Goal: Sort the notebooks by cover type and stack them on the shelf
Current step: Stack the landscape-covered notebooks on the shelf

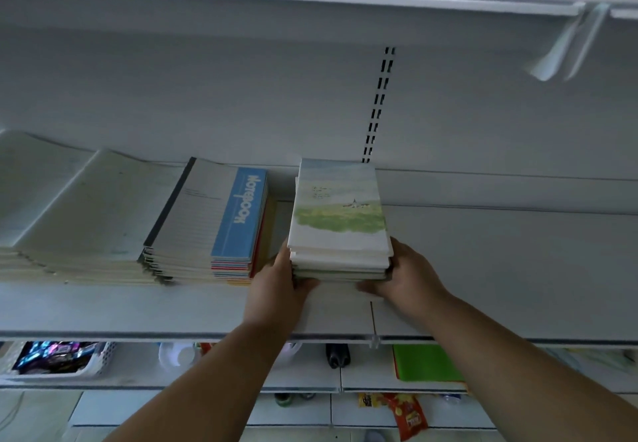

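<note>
The left hand [276, 283] and right hand [405, 279] grip the sides of the stack of landscape-cover notebooks [340, 220] near the front edge of the shelf [483, 269]; it seems the placing step, next squaring it beside the blue-cover stack [221, 220].

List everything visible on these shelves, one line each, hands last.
landscape-cover notebooks: one stack, white and green, middle shelf, centre
blue-cover notebooks: one stack, blue and cream, left of the landscape stack
pale notebooks: fanned stacks, cream, far left
shelf: white, bare to the right
basket: one, white, lower shelf left, shiny packets inside
green folder: one, lower shelf right
snack packet: red and yellow, bottom
left hand: grips the landscape stack's left side
right hand: grips its right side
</note>
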